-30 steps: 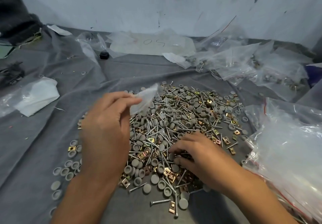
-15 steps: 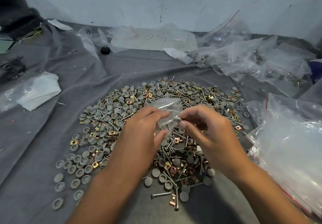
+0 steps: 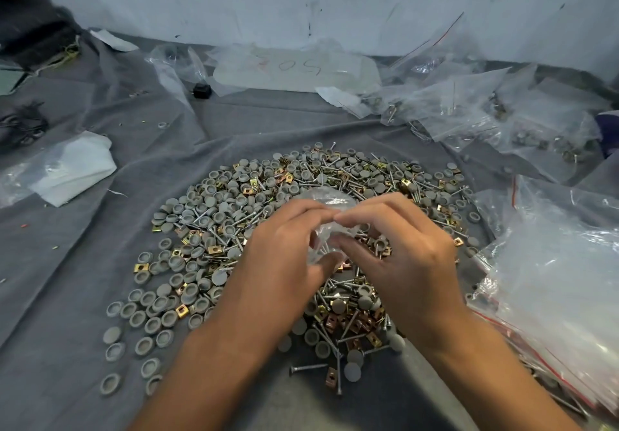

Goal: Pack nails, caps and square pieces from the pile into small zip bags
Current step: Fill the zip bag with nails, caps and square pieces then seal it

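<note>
Zip bag crumpled, axis unclear, pinched between left hand and right hand, above pile

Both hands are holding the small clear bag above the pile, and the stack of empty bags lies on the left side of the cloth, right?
Not quite. Both hands, left hand and right hand, do hold the small bag above the pile, but the head view shows the stack of empty bags on the right.

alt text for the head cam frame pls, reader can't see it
Two bare hands, left hand and right hand, pinch a small clear zip bag between them above a pile of nails, grey caps and brass square pieces on a grey cloth. More clear bags lie to the right and behind.
</note>
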A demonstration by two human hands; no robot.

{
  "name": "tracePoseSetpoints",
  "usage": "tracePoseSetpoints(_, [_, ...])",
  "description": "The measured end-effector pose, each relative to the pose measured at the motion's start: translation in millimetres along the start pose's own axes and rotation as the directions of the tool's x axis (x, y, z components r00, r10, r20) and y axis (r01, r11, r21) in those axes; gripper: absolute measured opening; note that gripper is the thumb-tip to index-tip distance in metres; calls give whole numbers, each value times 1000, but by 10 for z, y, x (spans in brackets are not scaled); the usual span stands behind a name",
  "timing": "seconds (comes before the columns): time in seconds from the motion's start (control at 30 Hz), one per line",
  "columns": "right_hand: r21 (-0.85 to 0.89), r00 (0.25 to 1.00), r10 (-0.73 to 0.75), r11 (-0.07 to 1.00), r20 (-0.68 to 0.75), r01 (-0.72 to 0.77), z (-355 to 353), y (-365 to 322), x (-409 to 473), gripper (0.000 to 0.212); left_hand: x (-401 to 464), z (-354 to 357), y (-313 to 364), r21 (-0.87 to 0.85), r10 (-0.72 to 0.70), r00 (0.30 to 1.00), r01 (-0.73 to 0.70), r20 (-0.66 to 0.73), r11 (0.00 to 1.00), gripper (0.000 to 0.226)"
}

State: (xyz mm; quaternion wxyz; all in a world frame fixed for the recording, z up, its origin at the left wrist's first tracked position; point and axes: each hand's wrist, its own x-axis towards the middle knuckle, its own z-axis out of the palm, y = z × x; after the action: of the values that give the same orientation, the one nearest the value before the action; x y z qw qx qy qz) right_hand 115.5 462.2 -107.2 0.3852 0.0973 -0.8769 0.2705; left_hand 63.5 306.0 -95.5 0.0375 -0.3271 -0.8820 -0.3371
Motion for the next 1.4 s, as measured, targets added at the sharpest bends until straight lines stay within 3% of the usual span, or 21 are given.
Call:
tracePoseSetpoints(0.1, [18, 999, 40, 999, 36, -41, -66, 26, 6, 13, 6, -44, -8, 12, -29, 998, 30, -57, 999, 55])
tracePoseSetpoints(0.17, [26, 975, 83, 996, 205, -90, -136, 67, -7, 14, 19, -132, -53, 23, -76, 976, 83, -204, 996, 52])
tracePoseSetpoints(0.2, [15, 920, 128, 990, 369, -144, -159, 76, -18, 18, 29, -201, -89, 18, -101, 945, 112, -312, 994, 51])
tracePoseSetpoints(0.27, [-69, 731, 181, 981, 658, -181, -151, 89, -58, 25, 49, -345, -180, 20, -97, 844, 126, -528, 992, 47])
tracePoseSetpoints(0.3, [-122, 660, 179, 984, 729, -132, -131, 96, -81, 27, 51, -398, -219, 51, -68, 806, 120, -588, 991, 45])
tracePoseSetpoints(0.37, [-174, 597, 155, 984, 787, -26, -83, 99, -109, 28, 48, -423, -271, 142, -18, 824, 118, -566, 983, 44])
tracePoseSetpoints(0.47, [-167, 636, 153, 985, 756, -38, -66, 95, -120, 17, 46, -308, -240, 178, -80, 935, 149, -347, 973, 45])
tracePoseSetpoints(0.57, [-127, 704, 172, 985, 689, -117, -82, 94, -124, 12, 53, -191, -171, 171, -60, 970, 103, -237, 980, 42])
tracePoseSetpoints(0.73, [18, 723, 117, 984, 681, -177, -14, -13, -146, 20, 38, -129, -174, 153, -22, 972, 59, -234, 987, 40])
tracePoseSetpoints(1.03, [-53, 657, 94, 995, 748, -82, 142, -74, -256, 30, 31, -91, -215, 143, -62, 992, 77, -107, 987, 51])
tracePoseSetpoints(1.2, [16, 721, 106, 987, 685, -160, 70, -4, -181, 20, 28, -84, -231, 142, -71, 996, 77, -46, 987, 55])
tracePoseSetpoints(1.33, [12, 697, 83, 991, 712, -131, 28, -2, -207, 20, 26, -80, -231, 123, -77, 996, 82, -39, 989, 55])
tracePoseSetpoints(1.4, [-22, 737, 134, 987, 662, -160, -23, 46, -167, 19, 21, -89, -237, 122, -80, 996, 85, -44, 989, 55])
